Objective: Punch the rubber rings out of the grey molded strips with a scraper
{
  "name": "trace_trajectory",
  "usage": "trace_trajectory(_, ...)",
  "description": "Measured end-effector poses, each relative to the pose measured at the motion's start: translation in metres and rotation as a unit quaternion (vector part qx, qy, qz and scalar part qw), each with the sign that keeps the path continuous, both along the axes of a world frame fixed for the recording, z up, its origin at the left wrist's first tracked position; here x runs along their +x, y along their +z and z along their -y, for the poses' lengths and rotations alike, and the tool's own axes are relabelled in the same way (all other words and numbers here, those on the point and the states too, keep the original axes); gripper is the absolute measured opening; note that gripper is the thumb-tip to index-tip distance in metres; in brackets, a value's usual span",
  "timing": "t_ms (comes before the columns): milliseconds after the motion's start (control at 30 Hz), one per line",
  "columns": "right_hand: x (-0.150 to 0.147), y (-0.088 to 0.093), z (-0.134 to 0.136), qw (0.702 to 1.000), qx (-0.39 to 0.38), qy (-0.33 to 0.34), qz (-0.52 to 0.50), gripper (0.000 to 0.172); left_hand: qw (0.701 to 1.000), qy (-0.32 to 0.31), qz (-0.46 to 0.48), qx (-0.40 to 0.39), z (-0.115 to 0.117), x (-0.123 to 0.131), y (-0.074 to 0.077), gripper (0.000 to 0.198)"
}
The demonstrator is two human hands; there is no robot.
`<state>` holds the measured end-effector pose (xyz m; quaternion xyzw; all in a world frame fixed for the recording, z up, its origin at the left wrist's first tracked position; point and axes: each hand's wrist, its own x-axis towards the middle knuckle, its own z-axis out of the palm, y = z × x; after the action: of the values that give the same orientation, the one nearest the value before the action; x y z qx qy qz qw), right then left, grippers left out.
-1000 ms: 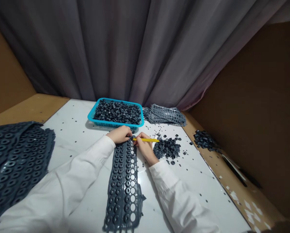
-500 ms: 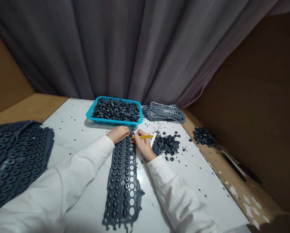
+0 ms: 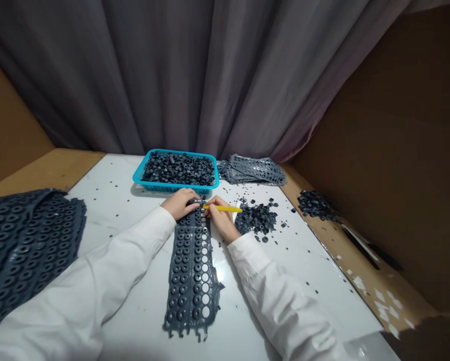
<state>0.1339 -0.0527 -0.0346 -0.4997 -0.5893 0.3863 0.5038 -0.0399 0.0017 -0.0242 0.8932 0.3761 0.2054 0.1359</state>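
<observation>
A dark grey rubber sheet (image 3: 192,260) with rows of raised rings lies lengthwise on the table; one column along its right side is punched through with round holes. My left hand (image 3: 182,203) is closed on the sheet's far end, thumb on top. Just to its right, my right hand (image 3: 220,220) pinches a slim yellow stick-like tool (image 3: 228,208), its tip at the top of the holed column. The tip's exact contact is too small to make out. A white strip (image 3: 237,208) shows beside the right hand, partly hidden.
Beyond my hands stands a blue basket (image 3: 134,178) of small black rubber rings. Right of it lie stacked perforated sheets (image 3: 257,169); nearer is a pile of black pieces (image 3: 260,218). Larger ringed sheets (image 3: 32,250) cover the left. More pieces (image 3: 315,205) sit on the right ledge.
The view has shifted slightly. The left thumb has spread along the sheet's far edge, and the yellow tool has tilted, its tip end now higher than its back end.
</observation>
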Motion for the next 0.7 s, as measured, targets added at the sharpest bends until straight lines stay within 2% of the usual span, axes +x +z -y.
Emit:
trace_trajectory(67,0.001,0.012,0.001,0.999,0.012,-0.001,-0.033,0.01,0.999,0.051,-0.015,-0.012,0.001,0.0,-0.001,0.025)
trace_trajectory(167,0.005,0.043,0.005,0.996,0.064,-0.015,-0.053,0.014,0.993,0.102,-0.022,-0.051,0.001,0.001,0.0,0.024)
trace_trajectory(267,0.014,0.072,0.021,0.992,0.095,-0.041,-0.067,0.023,0.991,0.109,-0.021,-0.079,0.005,0.001,0.015,0.015)
trace_trajectory(333,0.019,0.077,0.042,0.994,0.076,-0.046,-0.071,0.025,0.99,0.101,0.004,-0.094,0.014,-0.001,0.036,0.017)
trace_trajectory(367,0.02,0.074,0.055,0.996,0.054,-0.035,-0.07,0.025,0.99,0.093,0.03,-0.104,0.02,-0.001,0.05,0.02)
trace_trajectory(433,0.019,0.06,0.084,0.997,0.001,0.046,-0.066,0.026,0.981,0.064,0.118,-0.14,0.038,0.0,0.082,0.025)
trace_trajectory(467,0.017,0.05,0.099,0.992,-0.024,0.107,-0.064,0.03,0.974,0.052,0.159,-0.154,0.048,0.001,0.099,0.026)
trace_trajectory(533,0.013,0.033,0.122,0.981,-0.055,0.182,-0.043,0.043,0.961,0.041,0.215,-0.167,0.067,0.004,0.133,0.028)
trace_trajectory(567,0.012,0.027,0.131,0.977,-0.061,0.202,-0.025,0.046,0.956,0.047,0.239,-0.166,0.076,0.004,0.149,0.027)
trace_trajectory(633,0.017,0.027,0.138,0.976,-0.063,0.209,0.007,0.039,0.947,0.081,0.269,-0.156,0.089,-0.002,0.176,0.025)
trace_trajectory(700,0.034,0.041,0.133,0.978,-0.06,0.199,0.028,0.033,0.943,0.143,0.278,-0.118,0.098,-0.019,0.188,0.022)
